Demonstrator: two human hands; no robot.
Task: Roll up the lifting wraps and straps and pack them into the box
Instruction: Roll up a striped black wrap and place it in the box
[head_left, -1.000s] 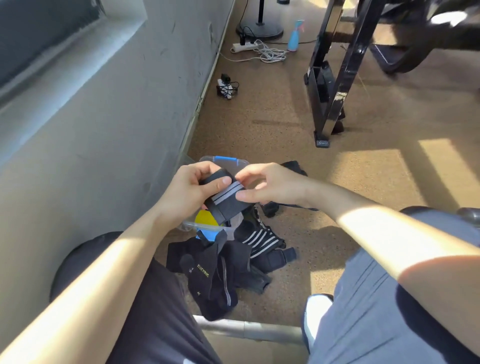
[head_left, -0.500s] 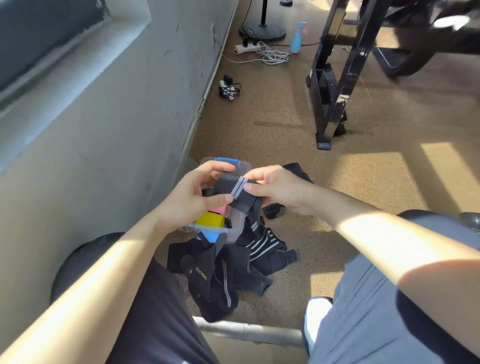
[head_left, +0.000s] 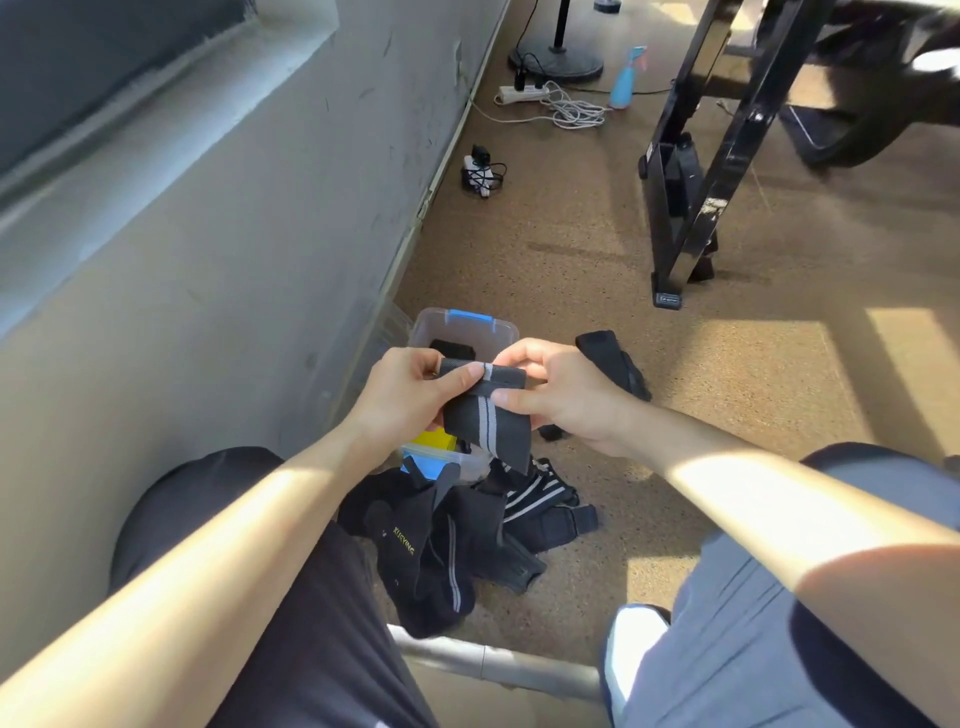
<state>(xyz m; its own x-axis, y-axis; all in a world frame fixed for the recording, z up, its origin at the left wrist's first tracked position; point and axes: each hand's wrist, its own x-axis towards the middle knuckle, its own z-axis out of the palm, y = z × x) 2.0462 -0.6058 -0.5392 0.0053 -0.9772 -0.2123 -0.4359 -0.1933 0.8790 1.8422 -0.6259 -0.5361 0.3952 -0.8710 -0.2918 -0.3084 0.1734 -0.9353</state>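
Pile (head_left: 447, 545) of black wraps lay on floor (head_left: 571, 249), just before seated person. Above it, left hand (head_left: 402, 408) and right hand (head_left: 563, 397) each pinched folded top edge of wrap (head_left: 488, 421), thumbs in front, fingers curled behind. Loose end hung down before box (head_left: 423, 332). Box sat open by wall (head_left: 208, 312), dark roll (head_left: 452, 349) inside, possibly a wrap. Strap (head_left: 613, 358) lay right of box. Beyond: black frame (head_left: 691, 208), blue bottle (head_left: 623, 78).

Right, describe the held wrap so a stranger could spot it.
Find the clear box by the wall. Over it, the left hand and right hand pinch a dark wrap with a pale centre stripe. It alone is off the floor, unlike the pile below.
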